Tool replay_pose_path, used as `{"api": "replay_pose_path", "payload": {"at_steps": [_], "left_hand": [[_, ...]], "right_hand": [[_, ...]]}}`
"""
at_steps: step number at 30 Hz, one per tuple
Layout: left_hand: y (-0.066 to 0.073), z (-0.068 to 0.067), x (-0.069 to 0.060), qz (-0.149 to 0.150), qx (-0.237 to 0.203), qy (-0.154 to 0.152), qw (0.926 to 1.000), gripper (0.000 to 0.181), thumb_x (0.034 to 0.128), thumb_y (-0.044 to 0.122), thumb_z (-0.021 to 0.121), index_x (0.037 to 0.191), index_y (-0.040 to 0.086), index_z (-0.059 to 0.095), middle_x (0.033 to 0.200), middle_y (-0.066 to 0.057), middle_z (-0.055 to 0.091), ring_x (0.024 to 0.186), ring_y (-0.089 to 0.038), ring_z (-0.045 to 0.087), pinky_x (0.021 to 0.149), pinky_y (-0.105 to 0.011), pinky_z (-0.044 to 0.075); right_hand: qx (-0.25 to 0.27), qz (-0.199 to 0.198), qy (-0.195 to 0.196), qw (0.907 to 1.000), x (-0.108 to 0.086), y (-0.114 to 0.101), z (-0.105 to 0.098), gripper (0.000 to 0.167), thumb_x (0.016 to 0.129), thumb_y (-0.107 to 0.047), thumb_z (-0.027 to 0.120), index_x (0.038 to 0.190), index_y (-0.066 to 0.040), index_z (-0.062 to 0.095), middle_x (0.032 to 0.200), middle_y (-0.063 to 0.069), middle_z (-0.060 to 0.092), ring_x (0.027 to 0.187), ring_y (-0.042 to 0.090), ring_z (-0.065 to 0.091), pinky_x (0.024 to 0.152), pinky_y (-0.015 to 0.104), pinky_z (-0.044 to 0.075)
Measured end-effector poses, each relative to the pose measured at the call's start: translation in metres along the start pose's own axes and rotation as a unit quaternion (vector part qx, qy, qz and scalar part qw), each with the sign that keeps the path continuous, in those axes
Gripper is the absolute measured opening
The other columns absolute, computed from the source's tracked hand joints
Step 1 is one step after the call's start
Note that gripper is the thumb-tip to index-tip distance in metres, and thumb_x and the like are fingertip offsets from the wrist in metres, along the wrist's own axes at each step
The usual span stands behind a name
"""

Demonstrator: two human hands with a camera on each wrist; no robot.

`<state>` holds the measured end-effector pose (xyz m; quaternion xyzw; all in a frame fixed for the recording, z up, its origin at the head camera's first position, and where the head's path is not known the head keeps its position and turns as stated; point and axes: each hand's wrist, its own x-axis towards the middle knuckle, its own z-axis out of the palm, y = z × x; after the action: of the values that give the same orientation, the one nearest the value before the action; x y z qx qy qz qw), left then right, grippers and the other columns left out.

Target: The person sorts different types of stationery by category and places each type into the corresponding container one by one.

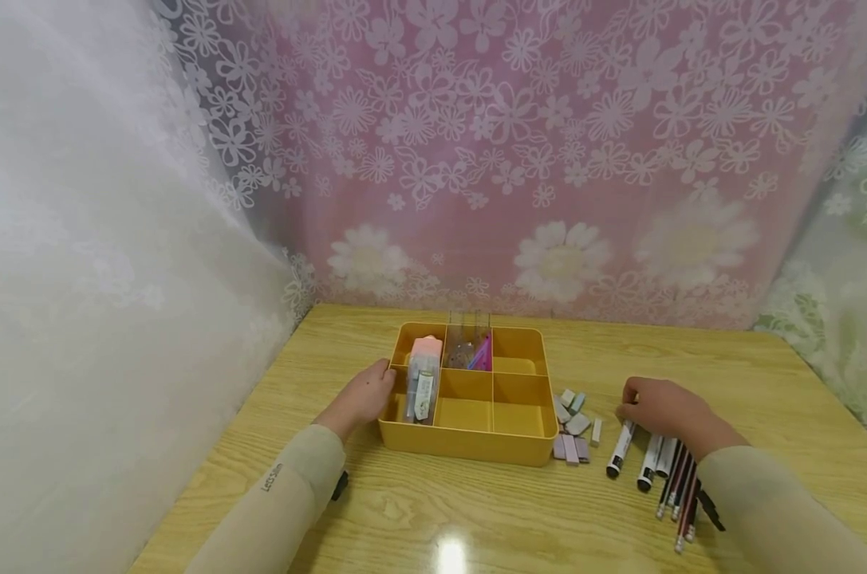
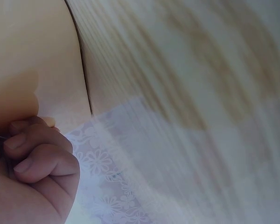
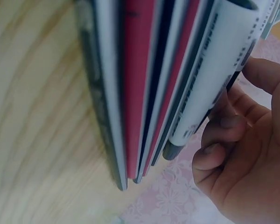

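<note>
In the head view my left hand [image 1: 361, 396] grips the left wall of a yellow divided tray [image 1: 469, 445]; in the left wrist view that hand [image 2: 44, 168] has curled fingers at the tray side [image 2: 37, 51]. My right hand [image 1: 666, 409] pinches the far end of the leftmost white marker [image 1: 622, 450], which lies on the table. The right wrist view shows the right hand [image 3: 252, 158] beside another white marker [image 3: 210, 74] and several pencils [image 3: 137, 93]; its fingertips are partly hidden.
Several erasers [image 1: 578, 424] lie between tray and markers. Left compartments hold a pink-topped clear case [image 1: 426, 347] with a white-labelled item [image 1: 423, 395]; purple items [image 1: 482, 353] occupy the back middle. A patterned curtain [image 1: 440, 159] hangs behind the wooden table [image 1: 505, 510].
</note>
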<state>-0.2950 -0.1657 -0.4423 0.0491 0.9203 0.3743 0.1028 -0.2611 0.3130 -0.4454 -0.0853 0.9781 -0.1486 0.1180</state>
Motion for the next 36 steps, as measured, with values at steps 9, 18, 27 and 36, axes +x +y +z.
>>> {"api": "replay_pose_path", "payload": {"at_steps": [9, 18, 27, 36], "left_hand": [[-0.001, 0.002, 0.001, 0.000, 0.003, -0.003, 1.0000, 0.053, 0.1117, 0.036, 0.027, 0.153, 0.005, 0.038, 0.151, -0.014, 0.048, 0.140, -0.032, 0.043, 0.115, -0.054, 0.032], [0.001, 0.000, 0.001, -0.004, -0.001, -0.002, 1.0000, 0.053, 0.1118, 0.036, 0.027, 0.153, 0.005, 0.037, 0.151, -0.014, 0.047, 0.139, -0.032, 0.043, 0.114, -0.055, 0.032], [-0.001, -0.001, 0.002, 0.002, 0.002, -0.004, 1.0000, 0.053, 0.1116, 0.037, 0.027, 0.153, 0.005, 0.038, 0.151, -0.015, 0.047, 0.140, -0.033, 0.042, 0.114, -0.054, 0.032], [0.000, 0.000, 0.001, -0.004, 0.009, -0.004, 0.9999, 0.054, 0.1116, 0.037, 0.028, 0.154, 0.004, 0.037, 0.151, -0.015, 0.047, 0.140, -0.033, 0.043, 0.114, -0.054, 0.032]], "right_hand": [[0.038, 0.011, 0.007, 0.9992, 0.000, -0.003, 0.004, 0.013, 0.099, -0.022, 0.058, 0.102, -0.009, 0.056, 0.074, 0.002, 0.055, 0.059, 0.019, 0.047, 0.054, 0.035, 0.038], [0.104, -0.010, 0.038, 0.9938, -0.001, -0.016, -0.005, 0.024, 0.102, -0.019, 0.053, 0.117, -0.001, 0.052, 0.080, 0.006, 0.056, 0.056, 0.019, 0.045, 0.050, 0.036, 0.039], [0.143, -0.052, 0.089, 0.9843, 0.009, -0.044, -0.034, 0.026, 0.106, -0.019, 0.048, 0.126, -0.004, 0.047, 0.078, 0.007, 0.057, 0.062, 0.024, 0.058, 0.052, 0.037, 0.043], [0.194, -0.085, 0.127, 0.9691, 0.029, -0.085, -0.065, 0.031, 0.108, -0.023, 0.048, 0.131, -0.003, 0.045, 0.098, 0.015, 0.061, 0.076, 0.024, 0.064, 0.069, 0.040, 0.056]]}}
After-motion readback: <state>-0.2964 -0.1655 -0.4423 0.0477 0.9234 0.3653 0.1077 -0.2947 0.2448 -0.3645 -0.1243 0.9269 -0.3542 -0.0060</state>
